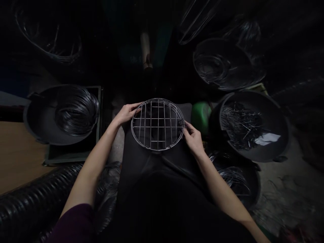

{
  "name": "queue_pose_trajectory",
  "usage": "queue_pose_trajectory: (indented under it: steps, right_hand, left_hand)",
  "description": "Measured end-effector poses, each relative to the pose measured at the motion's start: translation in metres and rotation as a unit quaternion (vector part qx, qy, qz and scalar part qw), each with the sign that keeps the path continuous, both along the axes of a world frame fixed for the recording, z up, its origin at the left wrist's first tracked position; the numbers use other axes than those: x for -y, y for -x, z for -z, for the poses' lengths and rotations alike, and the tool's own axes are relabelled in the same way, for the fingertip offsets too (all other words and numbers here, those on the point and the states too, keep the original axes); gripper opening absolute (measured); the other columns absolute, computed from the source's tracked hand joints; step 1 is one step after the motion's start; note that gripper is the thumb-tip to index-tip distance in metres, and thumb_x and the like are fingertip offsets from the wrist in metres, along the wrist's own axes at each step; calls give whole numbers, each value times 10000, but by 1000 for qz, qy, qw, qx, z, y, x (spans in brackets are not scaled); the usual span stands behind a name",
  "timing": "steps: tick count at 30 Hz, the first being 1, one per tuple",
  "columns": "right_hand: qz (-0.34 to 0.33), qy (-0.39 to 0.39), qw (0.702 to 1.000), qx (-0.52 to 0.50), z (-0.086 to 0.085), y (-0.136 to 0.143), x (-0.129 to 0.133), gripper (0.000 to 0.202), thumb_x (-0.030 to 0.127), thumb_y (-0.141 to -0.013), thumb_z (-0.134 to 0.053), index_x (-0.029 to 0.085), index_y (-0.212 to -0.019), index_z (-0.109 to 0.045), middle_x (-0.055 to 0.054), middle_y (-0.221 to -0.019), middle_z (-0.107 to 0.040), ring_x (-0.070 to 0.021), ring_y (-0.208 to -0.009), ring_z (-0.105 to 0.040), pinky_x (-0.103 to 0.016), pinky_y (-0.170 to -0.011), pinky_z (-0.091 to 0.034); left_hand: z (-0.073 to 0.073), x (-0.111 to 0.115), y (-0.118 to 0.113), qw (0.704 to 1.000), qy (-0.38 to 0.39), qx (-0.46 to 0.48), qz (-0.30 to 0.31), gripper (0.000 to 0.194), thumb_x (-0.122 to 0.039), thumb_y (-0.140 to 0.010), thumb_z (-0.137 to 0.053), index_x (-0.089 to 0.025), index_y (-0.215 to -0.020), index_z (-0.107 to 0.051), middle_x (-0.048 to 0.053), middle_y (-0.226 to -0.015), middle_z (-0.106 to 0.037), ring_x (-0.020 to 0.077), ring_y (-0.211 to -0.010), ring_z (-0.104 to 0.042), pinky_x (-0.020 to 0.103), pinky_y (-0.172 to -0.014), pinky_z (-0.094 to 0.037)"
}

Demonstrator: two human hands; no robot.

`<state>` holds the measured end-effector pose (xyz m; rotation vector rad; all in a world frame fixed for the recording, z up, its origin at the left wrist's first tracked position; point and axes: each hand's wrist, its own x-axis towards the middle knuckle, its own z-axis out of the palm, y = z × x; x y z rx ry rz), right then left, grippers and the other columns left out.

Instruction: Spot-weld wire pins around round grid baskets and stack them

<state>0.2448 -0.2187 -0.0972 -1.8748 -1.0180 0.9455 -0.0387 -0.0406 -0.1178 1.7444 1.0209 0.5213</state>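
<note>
A round wire rack [158, 127] with crossed metal bars and a ring-shaped rim is held in front of me, above the dark lap area. My left hand [128, 113] grips its upper left rim, fingers partly hidden by the wire. On the opposite side, my right hand [194, 136] has its thumb and fingers closed on the right rim. More than one ring shows along the edge, so the rack has some depth or is stacked; I cannot tell which.
To the left, a black basin [42, 123] holds coiled wire rings [77, 111]. At right, another basin [278, 131] contains short wire pieces [243, 125] and a white scrap [268, 138]. A green container [200, 116] stands beside it. Stacked wire rings [35, 195] lie lower left.
</note>
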Motion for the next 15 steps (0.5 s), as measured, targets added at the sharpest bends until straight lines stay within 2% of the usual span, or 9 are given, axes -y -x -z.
queue_pose_trajectory:
  steps: [2, 4, 7, 9, 12, 15]
  right_hand:
    - [-5, -4, 1000, 9, -3, 1, 1, 595, 477, -807, -547, 123, -1275, -647, -132, -1202, -691, -267, -1112, -644, -437, -986, -517]
    - [-30, 7, 999, 32, -6, 0, 4, 588, 464, -811, -530, 134, -1283, -648, -119, -1219, -686, -253, -1086, -656, -431, -1001, -508]
    - [-77, 72, 991, 79, -8, -1, 11, 607, 433, -813, -546, 152, -1348, -604, -55, -939, -746, -199, -747, -679, -408, -835, -574]
    - [-90, 90, 989, 78, -8, -2, 14, 645, 425, -809, -564, 150, -1393, -558, -25, -860, -739, -166, -630, -637, -378, -753, -582]
    - [-66, 43, 996, 46, -7, 0, 14, 661, 441, -816, -566, 148, -1408, -537, -69, -1106, -726, -194, -863, -681, -380, -871, -561]
    - [-48, 20, 998, 44, -7, 1, 11, 611, 451, -823, -562, 174, -1367, -580, -87, -1251, -676, -237, -1116, -641, -420, -1016, -496]
  left_hand:
    - [4, 0, -1, 1000, -24, -9, -9, 586, -605, -860, -602, -194, -1270, -678, 64, -1177, -733, 271, -1136, -669, 331, -1025, -491]
    - [8, 3, -2, 998, -54, -11, -19, 511, -552, -874, -615, -208, -1244, -697, 53, -1162, -740, 262, -1111, -684, 328, -1012, -503]
    - [13, 13, -3, 995, -84, 6, -51, 466, -518, -889, -610, -194, -1206, -716, 67, -1156, -741, 253, -1087, -698, 334, -995, -522]
    - [13, 21, -6, 993, -84, 28, -82, 486, -526, -894, -601, -166, -1201, -714, 85, -1174, -733, 250, -1108, -690, 349, -1016, -515]
    - [10, 28, -9, 987, -85, 46, -125, 540, -531, -880, -626, -163, -1273, -659, 89, -1273, -686, 245, -1194, -645, 382, -1079, -471]
    - [6, 28, -9, 989, -83, 35, -122, 509, -507, -887, -629, -181, -1277, -656, 65, -1281, -684, 244, -1205, -639, 393, -1082, -468]
